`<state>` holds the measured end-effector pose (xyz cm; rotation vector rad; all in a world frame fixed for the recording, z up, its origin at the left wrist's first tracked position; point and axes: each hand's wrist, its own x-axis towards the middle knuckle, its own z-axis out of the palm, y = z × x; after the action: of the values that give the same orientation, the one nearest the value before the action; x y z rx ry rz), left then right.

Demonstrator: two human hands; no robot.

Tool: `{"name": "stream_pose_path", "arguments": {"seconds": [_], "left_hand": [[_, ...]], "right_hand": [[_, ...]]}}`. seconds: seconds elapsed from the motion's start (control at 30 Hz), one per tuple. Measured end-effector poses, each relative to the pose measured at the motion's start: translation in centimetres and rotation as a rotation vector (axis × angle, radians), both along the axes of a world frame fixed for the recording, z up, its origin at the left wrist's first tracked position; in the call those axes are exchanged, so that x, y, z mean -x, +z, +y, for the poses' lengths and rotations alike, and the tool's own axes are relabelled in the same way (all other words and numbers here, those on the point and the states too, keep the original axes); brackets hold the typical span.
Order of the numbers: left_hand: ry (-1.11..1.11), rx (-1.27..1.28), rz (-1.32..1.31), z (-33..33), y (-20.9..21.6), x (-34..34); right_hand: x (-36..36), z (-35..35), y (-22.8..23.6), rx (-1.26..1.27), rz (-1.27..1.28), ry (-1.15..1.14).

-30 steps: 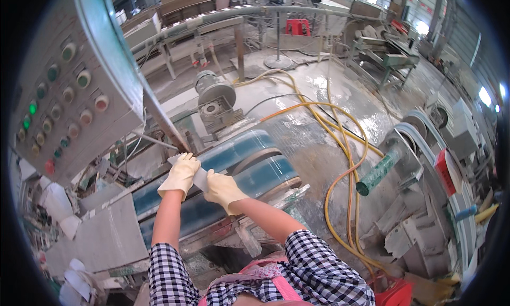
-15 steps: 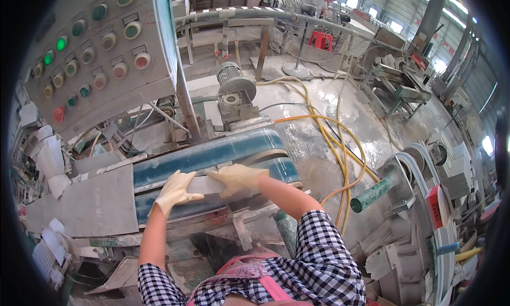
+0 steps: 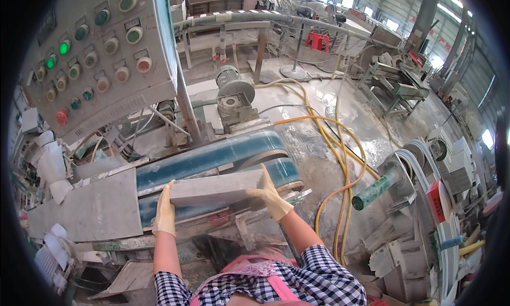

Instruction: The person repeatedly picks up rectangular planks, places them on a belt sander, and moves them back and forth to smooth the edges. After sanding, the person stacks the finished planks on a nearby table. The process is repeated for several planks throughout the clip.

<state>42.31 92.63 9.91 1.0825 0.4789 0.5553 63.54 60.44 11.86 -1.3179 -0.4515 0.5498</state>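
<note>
Between my two hands is a grey rectangular slab (image 3: 218,187), with a flat top and a thick front side. Whether it is one piece or several stacked together, I cannot tell. My left hand (image 3: 165,210), in a cream rubber glove, grips its left end. On the right end, my right hand (image 3: 273,197), gloved the same way, has its thumb along the front and its fingers at the edge. Beneath and behind the slab run two blue-green conveyor belts (image 3: 212,149). The slab covers part of the nearer one.
A flat grey plate (image 3: 85,205) adjoins the belts on the left. Above it stands a control panel (image 3: 101,56) with lit green buttons. A motor (image 3: 234,88) sits behind the belts. Yellow hoses (image 3: 345,173) cross the wet floor, near a green pipe (image 3: 374,192) on the right.
My hands, earlier over the belts and closer together, have moved apart to the slab's two ends. The slab now shows broadly between them, and my right hand has shifted right.
</note>
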Motion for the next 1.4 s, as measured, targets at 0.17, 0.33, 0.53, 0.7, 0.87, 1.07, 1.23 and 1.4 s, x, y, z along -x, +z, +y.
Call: {"name": "stream_pose_path", "arguments": {"seconds": [0.17,0.33,0.53,0.7,0.87,1.07,1.23,1.4], "left_hand": [[0.095,-1.317,0.531,-0.3,-2.0,1.2],[-0.104,-0.759,0.288,-0.8,-0.9,1.6],[-0.331,-0.675,0.269,0.5,1.7,-0.2],[-0.280,-0.222,0.655,-0.5,3.5,0.7],[-0.454,-1.373,0.721,0.5,1.6,-3.8],[-0.338,-1.189,0.538,2.5,-3.1,-3.6],[-0.320,-0.718,0.520,1.6,-0.1,-2.7],[-0.425,-0.588,0.764,0.0,6.7,-3.4]], "right_hand": [[-0.1,-0.6,-0.5,0.036,-0.026,0.128],[-0.2,-0.7,0.3,0.111,-0.012,0.121],[-1.0,-1.1,0.4,0.205,-0.167,0.147],[-2.1,0.4,0.5,0.222,-0.363,0.400],[-2.3,0.9,-1.7,0.563,-0.371,0.107],[-3.3,0.1,-1.6,0.640,-0.727,0.187],[-4.0,0.4,1.5,0.442,-0.734,0.195],[-4.3,0.6,2.6,0.552,-0.823,0.260]]}}
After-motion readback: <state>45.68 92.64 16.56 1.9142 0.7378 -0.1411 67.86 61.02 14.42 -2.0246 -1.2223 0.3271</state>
